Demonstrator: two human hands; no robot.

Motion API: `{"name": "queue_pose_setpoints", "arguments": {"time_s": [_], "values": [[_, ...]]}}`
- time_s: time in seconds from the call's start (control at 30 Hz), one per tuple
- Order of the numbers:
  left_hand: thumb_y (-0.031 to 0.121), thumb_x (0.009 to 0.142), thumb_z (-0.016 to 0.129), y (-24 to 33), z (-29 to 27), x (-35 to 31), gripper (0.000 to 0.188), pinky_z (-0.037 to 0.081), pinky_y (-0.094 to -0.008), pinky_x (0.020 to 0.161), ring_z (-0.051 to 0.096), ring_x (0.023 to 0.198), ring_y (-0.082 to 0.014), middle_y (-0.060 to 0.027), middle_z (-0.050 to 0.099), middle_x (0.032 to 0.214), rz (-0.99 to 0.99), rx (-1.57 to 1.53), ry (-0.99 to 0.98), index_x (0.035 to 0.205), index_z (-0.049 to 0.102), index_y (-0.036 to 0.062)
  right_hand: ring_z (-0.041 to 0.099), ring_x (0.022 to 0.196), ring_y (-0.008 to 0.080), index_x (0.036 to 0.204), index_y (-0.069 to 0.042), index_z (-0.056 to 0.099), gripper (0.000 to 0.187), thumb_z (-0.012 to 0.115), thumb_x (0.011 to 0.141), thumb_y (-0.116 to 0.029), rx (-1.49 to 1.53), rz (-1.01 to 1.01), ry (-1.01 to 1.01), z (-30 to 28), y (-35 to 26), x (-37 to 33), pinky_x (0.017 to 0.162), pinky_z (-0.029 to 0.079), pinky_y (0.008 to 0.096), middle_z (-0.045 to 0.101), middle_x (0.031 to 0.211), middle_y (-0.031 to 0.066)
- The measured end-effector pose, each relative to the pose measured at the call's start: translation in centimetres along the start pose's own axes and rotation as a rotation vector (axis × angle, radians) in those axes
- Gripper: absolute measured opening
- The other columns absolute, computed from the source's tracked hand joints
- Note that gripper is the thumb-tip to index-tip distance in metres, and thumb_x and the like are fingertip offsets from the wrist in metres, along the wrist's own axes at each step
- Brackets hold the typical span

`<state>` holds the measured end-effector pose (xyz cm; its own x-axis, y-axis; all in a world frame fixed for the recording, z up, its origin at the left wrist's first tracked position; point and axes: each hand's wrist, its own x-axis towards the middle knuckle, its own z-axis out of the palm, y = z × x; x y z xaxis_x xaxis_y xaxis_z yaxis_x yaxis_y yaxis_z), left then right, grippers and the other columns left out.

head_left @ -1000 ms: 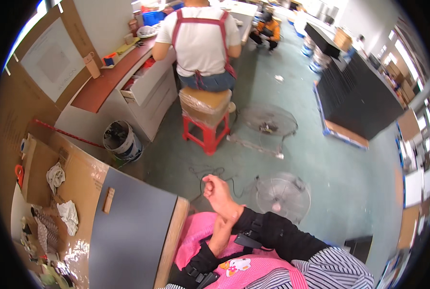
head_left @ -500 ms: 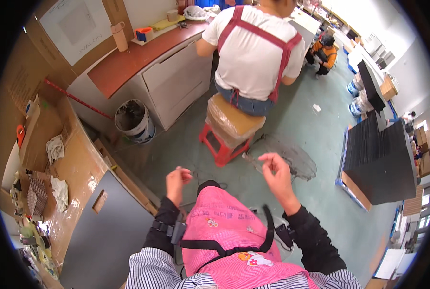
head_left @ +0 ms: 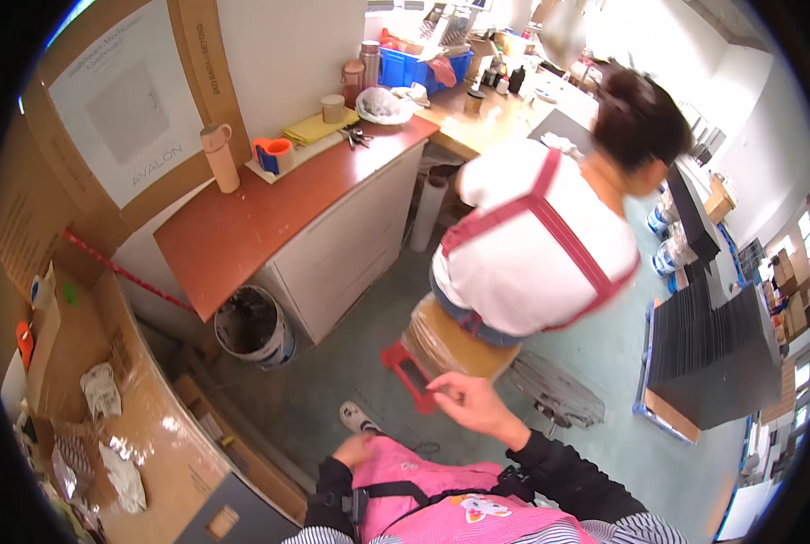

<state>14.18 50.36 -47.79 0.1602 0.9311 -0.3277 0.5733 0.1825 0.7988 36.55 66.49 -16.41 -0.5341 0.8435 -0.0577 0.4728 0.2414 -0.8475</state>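
Observation:
My left hand (head_left: 356,450) is low beside the pink apron (head_left: 403,464), near its left edge. It is blurred and its fingers are mostly hidden. Ahead of the apron, my right hand (head_left: 479,408) reaches inward with the index finger stretched out and the others loosely bent; nothing shows in it. Just beyond its fingertips stands a red stool (head_left: 407,379) with a plastic-wrapped tan pad (head_left: 455,343) on top. On that stool sits a person (head_left: 532,245) in a white shirt with dark red straps, leaning to the right.
At left stands a cardboard-covered bench (head_left: 155,453) with crumpled cloths (head_left: 102,392). A reddish-brown counter (head_left: 269,218) carries a peach bottle (head_left: 220,161) and a tape dispenser (head_left: 273,156). A dirty bucket (head_left: 255,328) stands below it. A floor fan (head_left: 559,390) and stacked black panels (head_left: 713,363) are at right.
The view has shifted, bringing in more of the counter and the back table. The seated person has leaned to the right. My left hand has dropped to the apron; my right hand has moved inward.

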Motion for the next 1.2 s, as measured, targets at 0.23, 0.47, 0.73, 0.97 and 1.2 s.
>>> {"name": "queue_pose_setpoints", "arguments": {"time_s": [0.23,0.47,0.73,0.97,1.2], "values": [[0.051,0.085,0.054,-0.8,-8.3,1.3,0.052,0.049,-0.0360,0.079,0.065,0.084,-0.0275,-0.0122,0.069,0.090,-0.151,-0.123,-0.515,0.111,0.066,0.0081,0.050,0.059,0.0079,0.084,-0.003,0.058,0.019,0.059,0.090,-0.021,0.314,0.024,-0.033,4.0,1.1,19.2,0.056,0.042,0.0243,0.055,0.066,0.0002],[0.022,0.086,0.055,6.8,-22.9,11.6,0.025,0.050,-0.0298,0.069,0.063,0.073,-0.0127,-0.0086,0.064,0.070,-0.308,-0.249,0.002,0.074,0.064,0.0019,0.052,0.064,0.0112,0.087,-0.010,0.058,0.020,0.050,0.092,-0.028,1.512,0.496,-0.028,1.8,3.1,29.4,0.070,0.046,0.0306,0.056,0.074,-0.0016],[0.003,0.089,0.052,18.9,-32.2,22.2,0.018,0.048,-0.0260,0.076,0.062,0.088,-0.0118,-0.0077,0.064,0.094,0.157,-0.506,-0.089,0.106,0.055,-0.0017,0.036,0.047,0.0098,0.065,-0.016,0.040,0.029,0.054,0.089,-0.021,1.530,0.473,0.120,2.3,5.9,39.3,0.055,0.037,0.0279,0.033,0.051,-0.0050],[0.005,0.085,0.062,21.7,-37.6,27.9,0.008,0.048,-0.0230,0.059,0.059,0.065,-0.0067,-0.0034,0.063,0.071,-0.032,-0.513,-0.064,0.081,0.061,-0.0022,0.050,0.059,0.0168,0.090,-0.012,0.057,0.029,0.049,0.091,-0.039,1.961,0.610,-0.036,1.4,11.2,44.4,0.063,0.044,0.0334,0.055,0.068,0.0027],[0.000,0.080,0.060,29.8,-43.4,36.5,0.010,0.044,-0.0295,0.061,0.055,0.066,-0.0168,-0.0061,0.055,0.071,0.333,-0.103,0.271,0.089,0.058,0.0013,0.058,0.071,0.0201,0.101,-0.006,0.059,0.029,0.042,0.093,-0.028,2.052,0.604,0.184,-3.4,12.6,49.7,0.065,0.047,0.0317,0.063,0.087,0.0080]]}}
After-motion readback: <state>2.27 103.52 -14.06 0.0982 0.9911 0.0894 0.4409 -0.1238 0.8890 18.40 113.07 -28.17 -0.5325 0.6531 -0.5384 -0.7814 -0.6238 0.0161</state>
